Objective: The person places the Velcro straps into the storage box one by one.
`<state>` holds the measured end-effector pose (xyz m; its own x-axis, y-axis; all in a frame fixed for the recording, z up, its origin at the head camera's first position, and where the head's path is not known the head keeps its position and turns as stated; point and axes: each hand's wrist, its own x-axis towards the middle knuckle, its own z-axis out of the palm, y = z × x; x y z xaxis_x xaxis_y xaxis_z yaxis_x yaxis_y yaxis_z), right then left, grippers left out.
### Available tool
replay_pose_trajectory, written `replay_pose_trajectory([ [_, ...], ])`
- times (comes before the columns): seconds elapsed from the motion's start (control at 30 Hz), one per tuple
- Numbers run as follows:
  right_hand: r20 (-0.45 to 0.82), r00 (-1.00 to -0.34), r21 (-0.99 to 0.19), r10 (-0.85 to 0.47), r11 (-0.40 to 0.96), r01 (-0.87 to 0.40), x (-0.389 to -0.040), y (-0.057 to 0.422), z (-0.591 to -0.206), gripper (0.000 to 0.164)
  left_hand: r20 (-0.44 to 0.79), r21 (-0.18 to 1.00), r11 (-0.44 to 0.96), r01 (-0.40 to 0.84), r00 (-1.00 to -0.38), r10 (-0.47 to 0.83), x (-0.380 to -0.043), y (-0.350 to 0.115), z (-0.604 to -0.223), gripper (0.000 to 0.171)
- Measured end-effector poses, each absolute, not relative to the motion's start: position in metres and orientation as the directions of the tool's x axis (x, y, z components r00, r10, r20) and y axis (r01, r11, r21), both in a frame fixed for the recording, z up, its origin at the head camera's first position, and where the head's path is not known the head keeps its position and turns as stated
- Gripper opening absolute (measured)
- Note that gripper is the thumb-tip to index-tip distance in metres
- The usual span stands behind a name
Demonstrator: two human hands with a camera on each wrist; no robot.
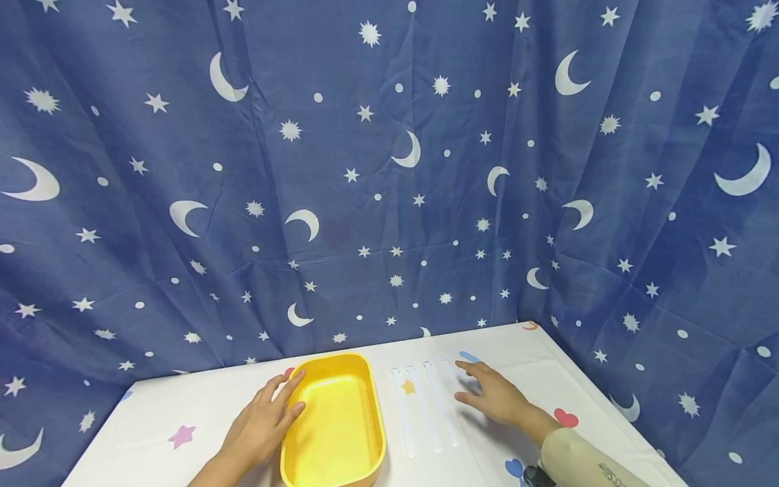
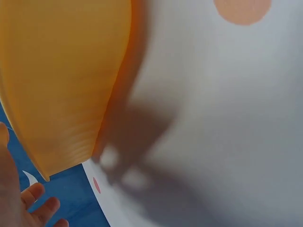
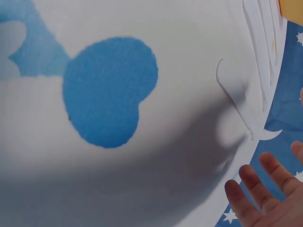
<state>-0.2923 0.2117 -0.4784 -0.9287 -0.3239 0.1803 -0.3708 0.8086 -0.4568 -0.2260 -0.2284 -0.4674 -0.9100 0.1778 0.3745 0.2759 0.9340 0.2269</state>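
A yellow rectangular bin (image 1: 331,426) sits in the middle of the table. My left hand (image 1: 258,419) is at its left rim, fingers extended and slightly spread; whether they touch the rim I cannot tell. In the left wrist view the bin's outer wall (image 2: 61,85) looms close, with fingers (image 2: 47,208) below it. Right of the bin lie several flat whitish strips (image 1: 403,414) side by side, each with a small head at the far end. Beside the rightmost strip (image 3: 233,100), my right hand (image 1: 496,396) hovers with loosely bent fingers and nothing in its grasp.
The white tablecloth (image 1: 146,412) carries printed shapes, among them a pink star (image 1: 182,436), a red heart (image 1: 566,418) and a blue shape (image 3: 109,90). A dark blue curtain (image 1: 341,237) with moons and stars hangs behind the table and along its right side.
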Motion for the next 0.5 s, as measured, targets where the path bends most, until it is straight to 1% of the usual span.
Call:
replay_pose_trajectory([
  [0.13, 0.174, -0.94, -0.463, -0.295, 0.818, -0.342, -0.2933, 0.2118, -0.4815, 0.065, 0.366, 0.236, 0.939, 0.252, -0.918, 0.154, -0.226, -0.2285, -0.4677, 0.053],
  [0.33, 0.147, -0.958, -0.446, -0.245, 0.848, -0.286, -0.2948, 0.2101, -0.4867, 0.063, 0.282, 0.315, 0.931, 0.186, -0.955, 0.096, -0.2262, -0.2294, -0.4706, 0.052],
  [0.5, 0.132, -0.969, -0.445, -0.21, 0.861, -0.247, -0.2952, 0.2081, -0.4886, 0.061, 0.222, 0.376, 0.914, 0.152, -0.972, 0.07, -0.225, -0.2299, -0.4724, 0.057],
])
